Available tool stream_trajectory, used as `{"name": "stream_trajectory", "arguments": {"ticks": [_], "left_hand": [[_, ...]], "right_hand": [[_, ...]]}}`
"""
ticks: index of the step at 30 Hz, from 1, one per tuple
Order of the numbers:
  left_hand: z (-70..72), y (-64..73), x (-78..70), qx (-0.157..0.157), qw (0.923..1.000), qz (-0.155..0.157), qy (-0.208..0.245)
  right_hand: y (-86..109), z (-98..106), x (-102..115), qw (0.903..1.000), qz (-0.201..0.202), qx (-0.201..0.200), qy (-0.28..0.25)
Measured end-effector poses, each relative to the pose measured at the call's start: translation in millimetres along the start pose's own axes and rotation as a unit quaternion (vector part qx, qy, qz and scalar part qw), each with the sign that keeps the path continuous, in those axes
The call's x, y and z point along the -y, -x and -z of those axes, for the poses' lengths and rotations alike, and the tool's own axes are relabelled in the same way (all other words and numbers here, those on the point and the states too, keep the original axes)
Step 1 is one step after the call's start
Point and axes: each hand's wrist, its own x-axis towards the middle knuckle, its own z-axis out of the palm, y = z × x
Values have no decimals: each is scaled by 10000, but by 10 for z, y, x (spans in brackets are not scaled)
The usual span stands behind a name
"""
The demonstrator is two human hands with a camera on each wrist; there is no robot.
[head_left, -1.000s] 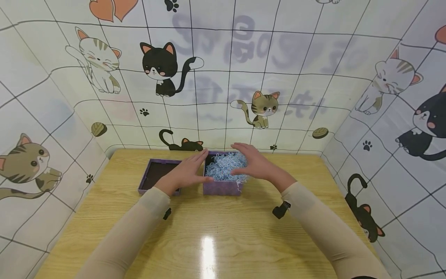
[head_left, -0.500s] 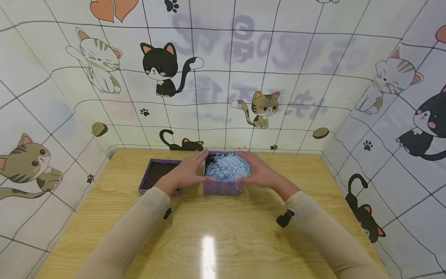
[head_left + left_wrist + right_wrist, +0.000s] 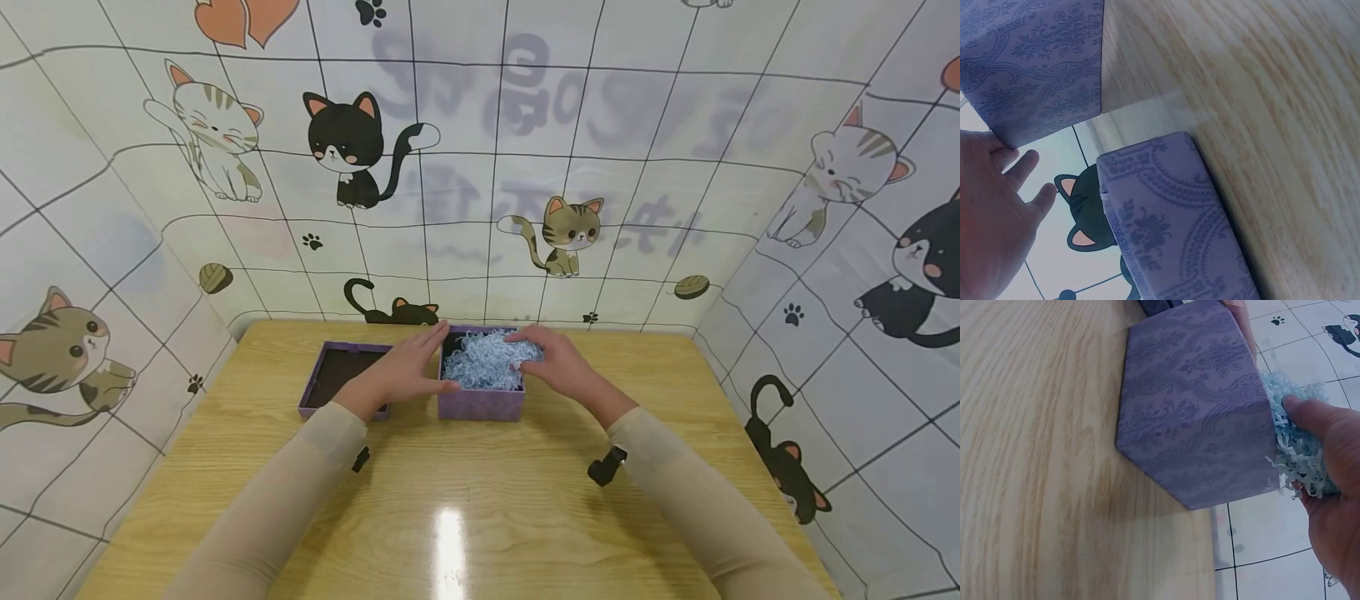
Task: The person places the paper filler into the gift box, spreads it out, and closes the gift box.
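A purple patterned box (image 3: 480,406) stands at the back middle of the table, filled with pale blue shredded paper (image 3: 483,360). My left hand (image 3: 401,371) rests along the box's left side, fingers straight, thumb at the front corner. Over the right edge of the box, my right hand (image 3: 561,365) holds some of the shredded paper between thumb and fingers. Strands of it (image 3: 1300,456) hang past the rim in the right wrist view. To the left lies the box's lid (image 3: 336,375), dark inside face up, partly hidden by my left hand.
The wooden table (image 3: 465,475) ends at a wall covering (image 3: 480,208) printed with cats and grid lines, which also rises on both sides. A black wrist camera (image 3: 606,467) hangs below my right sleeve.
My right hand has moved out over the right rim, then closed in on the shredded paper. Strands that hung over the front right corner are gone from there. My left hand stays put.
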Motion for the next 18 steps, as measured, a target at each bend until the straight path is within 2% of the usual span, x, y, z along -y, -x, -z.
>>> {"name": "stream_trajectory", "arguments": {"ticks": [9,12,18], "left_hand": [[16,15,-7,-52,9999,-24,159],[26,20,-3,-15,9998,20,218],[8,9,24,76,9996,39,274]], "right_hand": [[-221,-90,195,10000,75,52,17],[-318,-152,287,9997,93,227,57],[-465,-273,378,9968,-204,735,227]]}}
